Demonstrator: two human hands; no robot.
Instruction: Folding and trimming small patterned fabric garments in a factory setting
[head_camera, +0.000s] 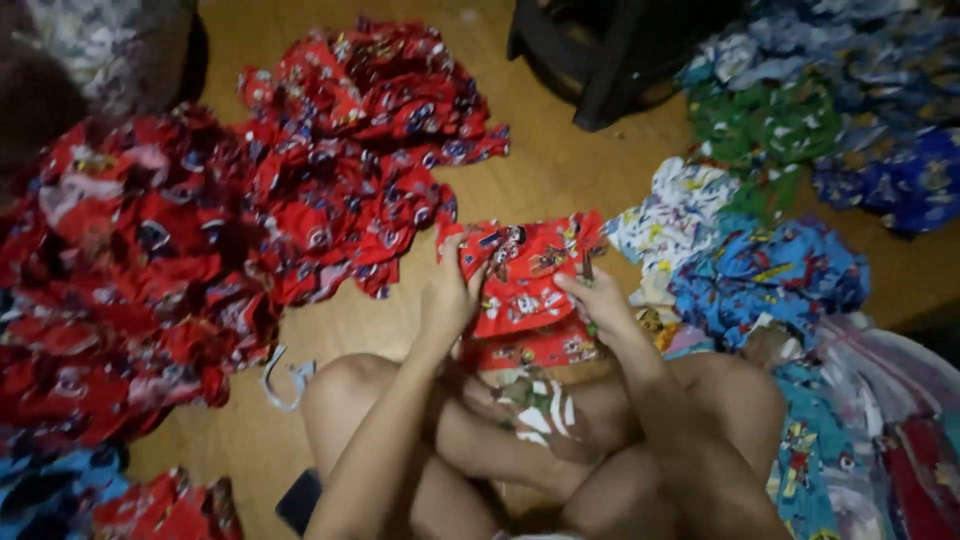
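We see a dim indoor scene under warm, yellowish light that falls mostly on the middle of the wooden floor, which shows a soft sheen there. The far corners sink into shadow, and the dark stool at the far side is nearly featureless. The whole picture is soft and grainy; the red cloth pile at the left edge is smeared by blur, and prints on the blue garments at right stay indistinct.

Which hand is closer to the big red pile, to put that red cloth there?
Left. The left hand grips the red cloth on the side nearest the red pile; the right hand sits toward the blue cloths.
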